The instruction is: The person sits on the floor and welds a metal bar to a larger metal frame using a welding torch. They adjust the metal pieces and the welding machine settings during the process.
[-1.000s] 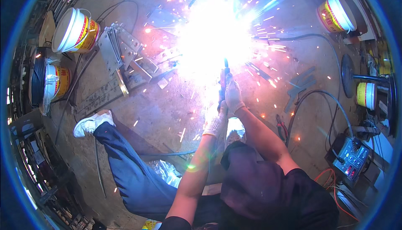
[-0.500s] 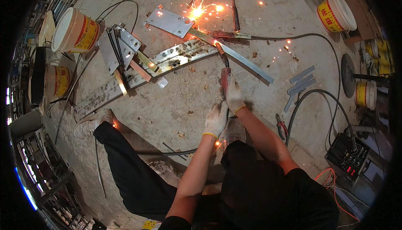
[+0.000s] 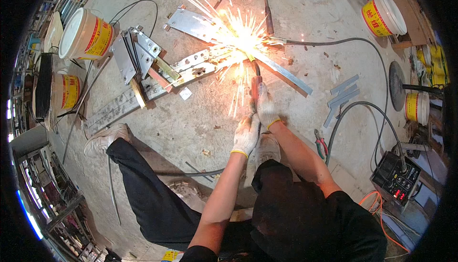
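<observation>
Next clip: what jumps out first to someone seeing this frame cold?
The burst of sparks near the top centre, where a welding torch meets a flat metal bar on the concrete floor. Just below, the left hand and right hand, both in white gloves, grip the torch handle together. White buckets with yellow labels ring the scene, one at upper left and one at upper right.
</observation>
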Demonstrator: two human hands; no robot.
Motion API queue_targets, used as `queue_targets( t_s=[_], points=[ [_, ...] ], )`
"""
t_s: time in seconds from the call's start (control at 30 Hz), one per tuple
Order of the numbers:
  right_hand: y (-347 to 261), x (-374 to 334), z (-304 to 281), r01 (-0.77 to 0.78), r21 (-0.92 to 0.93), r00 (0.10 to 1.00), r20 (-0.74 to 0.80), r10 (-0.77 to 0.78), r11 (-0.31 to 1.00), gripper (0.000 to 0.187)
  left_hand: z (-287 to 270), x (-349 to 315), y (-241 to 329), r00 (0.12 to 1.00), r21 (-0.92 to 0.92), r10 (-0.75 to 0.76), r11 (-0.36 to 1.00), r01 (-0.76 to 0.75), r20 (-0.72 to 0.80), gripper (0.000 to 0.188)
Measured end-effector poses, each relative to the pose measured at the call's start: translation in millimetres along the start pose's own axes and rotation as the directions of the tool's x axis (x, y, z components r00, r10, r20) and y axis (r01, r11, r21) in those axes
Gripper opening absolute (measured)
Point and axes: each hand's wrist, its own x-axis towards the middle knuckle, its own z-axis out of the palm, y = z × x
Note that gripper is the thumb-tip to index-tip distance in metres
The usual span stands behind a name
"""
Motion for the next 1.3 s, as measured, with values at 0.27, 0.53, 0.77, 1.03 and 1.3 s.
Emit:
queue_targets(
  t_s=[0.27,0.53,0.77,1.03,1.3],
  points=[
    [-16,-8,9,-0.121,0.024,0.992,-0.035,0.122,0.992,0.044,-4,2,5,0.988,-0.068,-0.151,0.986,0.15,-0.021,0.066],
    [-19,-11,6,-0.12,0.133,0.993,0.033,0.116,0.984,0.048,-5,-2,10,0.978,-0.252,-0.2,0.945,0.207,0.054,0.074],
    [-13,-6,8,-0.054,0.15,0.998,-0.015,0.057,0.987,0.053,-8,4,10,0.97,-0.154,-0.227,0.959,0.239,0.092,0.068],
    [-13,-9,7,-0.006,0.119,0.999,-0.036,0.01,0.993,0.051,-9,2,12,0.997,-0.061,-0.07,0.996,0.072,0.042,0.045],
    [-12,-10,0,-0.004,-0.114,1.0,-0.018,0.002,0.993,0.057,15,3,-22,0.955,0.291,0.289,0.92,-0.261,-0.06,0.043]
  ],
)
